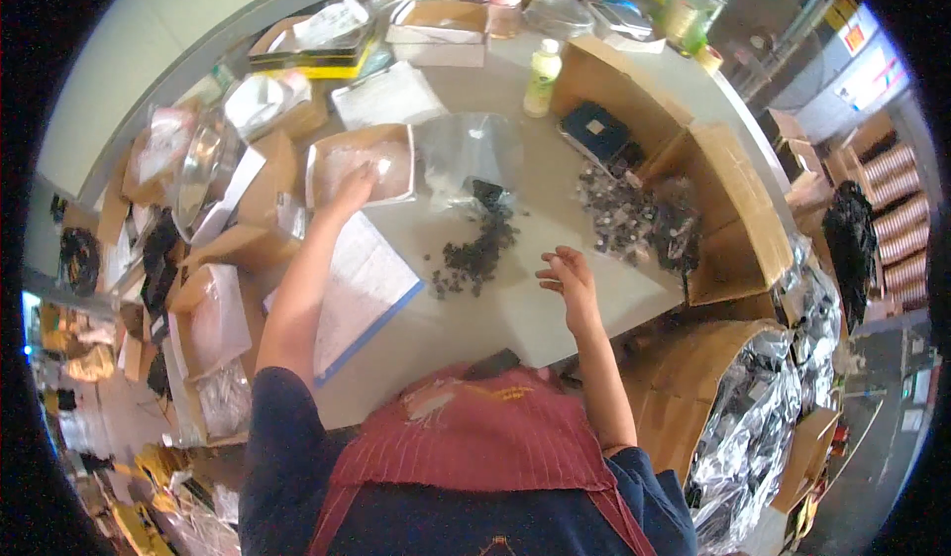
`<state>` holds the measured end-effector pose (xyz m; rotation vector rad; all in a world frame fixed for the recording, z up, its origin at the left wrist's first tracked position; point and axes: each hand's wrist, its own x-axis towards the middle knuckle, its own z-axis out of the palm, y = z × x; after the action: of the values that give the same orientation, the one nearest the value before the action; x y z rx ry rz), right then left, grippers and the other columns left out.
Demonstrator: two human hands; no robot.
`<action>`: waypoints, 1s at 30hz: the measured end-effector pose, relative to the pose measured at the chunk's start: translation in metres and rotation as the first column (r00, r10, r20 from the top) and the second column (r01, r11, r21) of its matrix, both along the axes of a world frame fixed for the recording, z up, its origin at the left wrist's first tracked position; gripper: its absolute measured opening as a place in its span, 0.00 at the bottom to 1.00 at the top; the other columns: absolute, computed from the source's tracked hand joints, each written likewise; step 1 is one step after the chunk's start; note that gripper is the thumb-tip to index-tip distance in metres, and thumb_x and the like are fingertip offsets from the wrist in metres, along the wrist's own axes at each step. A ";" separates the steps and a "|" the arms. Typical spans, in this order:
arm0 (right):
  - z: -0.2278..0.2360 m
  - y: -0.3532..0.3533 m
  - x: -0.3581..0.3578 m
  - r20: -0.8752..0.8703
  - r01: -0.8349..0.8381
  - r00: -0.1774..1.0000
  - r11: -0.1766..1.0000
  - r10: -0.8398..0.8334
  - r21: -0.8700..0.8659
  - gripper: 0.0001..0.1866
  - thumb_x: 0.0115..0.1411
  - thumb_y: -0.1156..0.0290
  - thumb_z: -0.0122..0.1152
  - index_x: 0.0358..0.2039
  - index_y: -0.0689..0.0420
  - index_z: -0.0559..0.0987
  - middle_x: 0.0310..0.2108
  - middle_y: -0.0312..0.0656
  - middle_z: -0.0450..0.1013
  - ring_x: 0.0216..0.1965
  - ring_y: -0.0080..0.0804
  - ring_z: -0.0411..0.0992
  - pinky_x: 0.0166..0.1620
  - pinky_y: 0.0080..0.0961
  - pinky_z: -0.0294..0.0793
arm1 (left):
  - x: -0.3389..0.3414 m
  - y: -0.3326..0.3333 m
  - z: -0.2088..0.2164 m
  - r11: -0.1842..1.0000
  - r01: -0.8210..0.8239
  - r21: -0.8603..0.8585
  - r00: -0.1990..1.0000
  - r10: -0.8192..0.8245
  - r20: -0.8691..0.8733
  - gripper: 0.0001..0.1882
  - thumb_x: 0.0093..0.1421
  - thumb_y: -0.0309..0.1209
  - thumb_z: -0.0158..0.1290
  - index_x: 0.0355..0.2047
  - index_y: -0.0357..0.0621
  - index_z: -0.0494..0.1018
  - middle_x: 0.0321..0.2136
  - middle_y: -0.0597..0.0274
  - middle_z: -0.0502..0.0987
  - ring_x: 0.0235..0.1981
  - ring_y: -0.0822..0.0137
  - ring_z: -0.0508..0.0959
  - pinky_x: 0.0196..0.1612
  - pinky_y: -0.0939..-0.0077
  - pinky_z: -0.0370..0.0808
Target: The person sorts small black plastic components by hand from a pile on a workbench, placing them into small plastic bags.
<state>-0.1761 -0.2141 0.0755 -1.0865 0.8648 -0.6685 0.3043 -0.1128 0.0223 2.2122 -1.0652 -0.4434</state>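
Note:
My left hand (357,190) reaches over the near rim of a small white cardboard box (315,178) that holds clear plastic, perhaps bags. Its fingers are blurred against the plastic, so what they hold cannot be made out. My right hand (571,277) hovers above the table, fingers apart, with nothing visible in it. Between the hands lies a loose pile of small black parts (475,259). Behind that pile rests a clear plastic bag (471,155), with some black parts at its mouth. To the right spreads a heap of small grey and dark parts (629,214).
Papers on a blue-edged clipboard (362,284) lie by my left forearm. An opened cardboard box (733,209) borders the table's right side, near a bottle (542,79) and a dark blue box (596,132). Below right stands a large carton (684,378) with silvery plastic.

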 end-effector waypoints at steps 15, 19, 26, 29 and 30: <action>0.056 0.040 0.090 -0.038 -0.484 0.861 0.793 0.507 -0.370 0.10 0.66 0.68 0.59 0.42 0.62 0.78 0.33 0.39 0.78 0.33 0.27 0.76 0.40 0.27 0.76 | -0.220 0.070 0.121 0.915 0.363 -0.177 0.515 -0.356 -0.780 0.27 0.72 0.49 0.41 0.47 0.36 0.76 0.41 0.57 0.81 0.40 0.66 0.80 0.45 0.72 0.74; 0.034 0.038 0.083 -0.252 -0.573 0.818 0.697 0.517 -0.432 0.08 0.61 0.70 0.62 0.37 0.60 0.81 0.30 0.42 0.78 0.31 0.29 0.76 0.38 0.29 0.76 | -0.222 0.085 0.095 0.967 0.219 -0.132 0.772 -0.255 -0.583 0.18 0.69 0.41 0.50 0.40 0.39 0.79 0.30 0.63 0.82 0.30 0.73 0.79 0.33 0.79 0.74; -0.063 -0.080 0.088 -0.394 -0.320 0.915 0.445 -0.083 -0.837 0.23 0.51 0.79 0.58 0.51 0.56 0.78 0.50 0.52 0.75 0.50 0.55 0.73 0.51 0.43 0.74 | -0.239 0.101 0.042 0.980 0.019 -0.196 0.905 -0.100 -0.414 0.08 0.62 0.31 0.58 0.38 0.41 0.81 0.31 0.62 0.83 0.32 0.73 0.81 0.37 0.77 0.76; -0.079 -0.078 0.082 -0.501 -0.473 0.862 0.234 -0.079 -0.850 0.29 0.48 0.82 0.55 0.55 0.58 0.74 0.57 0.52 0.69 0.59 0.53 0.66 0.60 0.44 0.67 | -0.254 0.102 0.043 0.976 0.088 -0.199 0.938 -0.149 -0.312 0.08 0.62 0.30 0.56 0.40 0.43 0.81 0.33 0.59 0.84 0.34 0.67 0.82 0.40 0.74 0.77; -0.078 -0.070 0.078 -0.501 -0.474 0.862 0.231 -0.074 -0.850 0.29 0.48 0.82 0.55 0.55 0.58 0.74 0.57 0.52 0.69 0.59 0.53 0.66 0.60 0.44 0.67 | -0.258 0.102 0.042 0.973 0.121 -0.197 0.948 -0.172 -0.269 0.09 0.62 0.30 0.56 0.40 0.43 0.81 0.34 0.58 0.84 0.34 0.65 0.83 0.40 0.73 0.77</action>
<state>-0.0978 -0.2846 -0.0023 -2.5917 0.5817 -0.7213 0.0464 -0.0109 0.0643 1.8525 -1.0709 -0.6827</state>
